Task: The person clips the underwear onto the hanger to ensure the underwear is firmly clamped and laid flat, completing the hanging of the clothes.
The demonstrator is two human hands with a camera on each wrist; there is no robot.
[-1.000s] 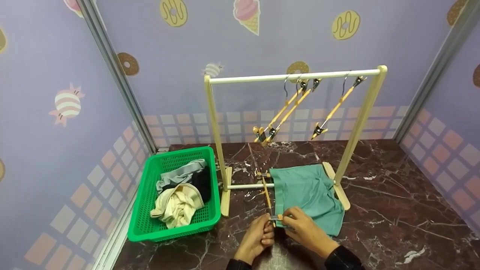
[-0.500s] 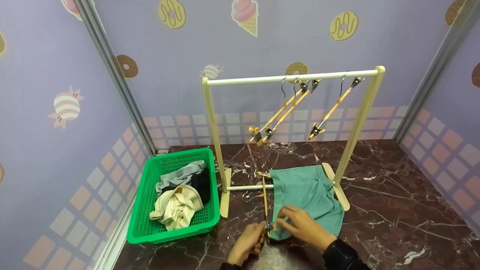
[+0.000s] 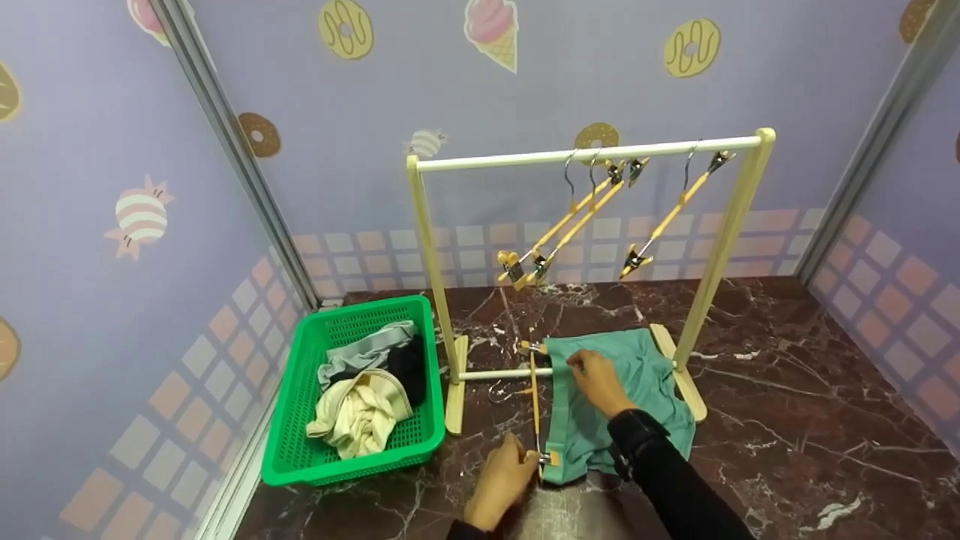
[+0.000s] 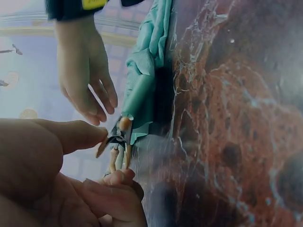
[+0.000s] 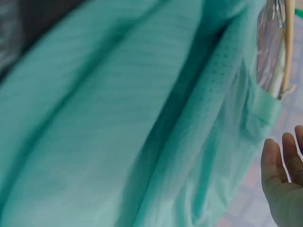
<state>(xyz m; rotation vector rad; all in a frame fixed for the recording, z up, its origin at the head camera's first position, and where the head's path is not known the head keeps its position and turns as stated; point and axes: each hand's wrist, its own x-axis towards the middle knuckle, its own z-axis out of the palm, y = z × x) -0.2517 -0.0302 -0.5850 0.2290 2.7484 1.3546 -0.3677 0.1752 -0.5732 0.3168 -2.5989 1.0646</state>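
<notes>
Green shorts (image 3: 646, 379) lie on the dark table with their waistband along a wooden hanger (image 3: 535, 416). My left hand (image 3: 501, 480) pinches the hanger's near clip (image 3: 551, 458); in the left wrist view the thumb presses one handle of the clip (image 4: 124, 125) and curled fingers meet the other. The near clip sits on the waistband's near corner. At the far corner is the hanger's other clip (image 3: 533, 347). My right hand (image 3: 602, 382) is over the shorts near the far waistband. Its fingers (image 5: 291, 158) are relaxed and hold nothing in the right wrist view.
A wooden rack (image 3: 510, 158) stands over the shorts, with several clip hangers (image 3: 664, 221) at its top bar. Its lower bar (image 3: 495, 374) runs behind the hanger on the table. To the left stands a green basket (image 3: 279, 420) with crumpled cream, grey and black garments.
My right hand has left the near clip and moved away over the shorts toward the far clip. My left hand stays at the near clip, which now lies slightly nearer me.
</notes>
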